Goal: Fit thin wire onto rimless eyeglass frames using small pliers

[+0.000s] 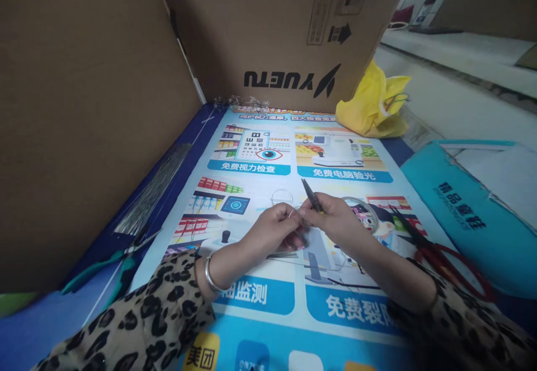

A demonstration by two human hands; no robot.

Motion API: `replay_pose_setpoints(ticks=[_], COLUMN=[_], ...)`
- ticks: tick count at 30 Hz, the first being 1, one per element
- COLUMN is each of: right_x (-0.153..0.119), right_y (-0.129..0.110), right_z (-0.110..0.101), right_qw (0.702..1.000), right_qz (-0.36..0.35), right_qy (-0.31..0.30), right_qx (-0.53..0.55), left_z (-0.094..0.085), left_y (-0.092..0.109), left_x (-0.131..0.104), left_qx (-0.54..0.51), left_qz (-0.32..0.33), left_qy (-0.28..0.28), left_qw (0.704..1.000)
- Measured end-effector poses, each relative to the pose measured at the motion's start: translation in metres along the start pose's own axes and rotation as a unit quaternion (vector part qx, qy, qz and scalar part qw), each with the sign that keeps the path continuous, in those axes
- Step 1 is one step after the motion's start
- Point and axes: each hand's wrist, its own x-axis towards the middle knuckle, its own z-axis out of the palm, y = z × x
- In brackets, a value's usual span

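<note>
My left hand [280, 226] is closed in a pinch on thin wire, with a silver bangle at its wrist. A loop of the wire [282, 196] rises just above the fingers. Close beside it, my right hand [329, 217] is closed around dark pointed tweezers or pliers [310, 195], whose tips point up and away. The fingertips of both hands meet over the printed poster [293, 183]. More wire strands lie beneath the hands. What exactly the fingertips pinch is too small to tell.
Cardboard walls [268, 35] stand at the back and left. Left lie a bundle of wires [153, 192] and green-handled pliers [123, 259]. Right are red scissors [453, 264], a roll of wire [371, 214], a blue box [465, 209] and a yellow bag [371, 108]. Small wire pieces [254, 104] lie behind.
</note>
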Motion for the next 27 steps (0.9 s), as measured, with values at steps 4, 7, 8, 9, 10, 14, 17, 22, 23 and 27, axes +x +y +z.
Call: replay_pose_setpoints(ticks=[4, 7, 8, 9, 10, 14, 17, 22, 23, 27], right_x=[-0.001, -0.003, -0.003, -0.003, -0.003, -0.003, -0.003, -0.003, -0.003, -0.005], right_y=[-0.001, -0.002, -0.001, 0.0, 0.001, 0.006, 0.008, 0.007, 0.006, 0.0], right_z=[0.0, 0.0, 0.001, 0.001, 0.002, 0.007, 0.011, 0.011, 0.01, 0.002], right_qw=[1.0, 1.0, 1.0, 0.999, 0.999, 0.998, 0.996, 0.997, 0.998, 0.993], right_qz=[0.0, -0.004, -0.006, -0.007, -0.008, -0.018, -0.02, -0.021, -0.025, -0.06], right_qy=[0.014, 0.02, 0.023, 0.027, 0.031, 0.057, 0.076, 0.061, 0.055, 0.029], right_qx=[0.005, 0.015, 0.019, 0.023, 0.028, 0.035, 0.037, 0.035, 0.025, -0.098], left_z=[-0.002, -0.004, -0.004, -0.005, -0.005, -0.004, -0.005, -0.005, -0.006, -0.011], left_y=[-0.004, -0.006, -0.006, -0.005, -0.004, 0.001, 0.001, -0.001, -0.001, -0.003], left_x=[0.003, 0.005, 0.005, 0.005, 0.004, 0.002, 0.002, 0.003, 0.003, 0.006], left_qx=[-0.016, -0.033, -0.035, -0.038, -0.044, -0.067, -0.064, -0.046, -0.039, -0.027], left_qz=[-0.006, -0.005, -0.008, -0.014, -0.019, -0.027, -0.019, -0.02, -0.018, 0.028], left_qy=[-0.015, -0.025, -0.028, -0.03, -0.03, -0.027, -0.021, -0.007, -0.006, -0.001], left_qw=[1.0, 0.999, 0.999, 0.999, 0.998, 0.997, 0.998, 0.999, 0.999, 0.999])
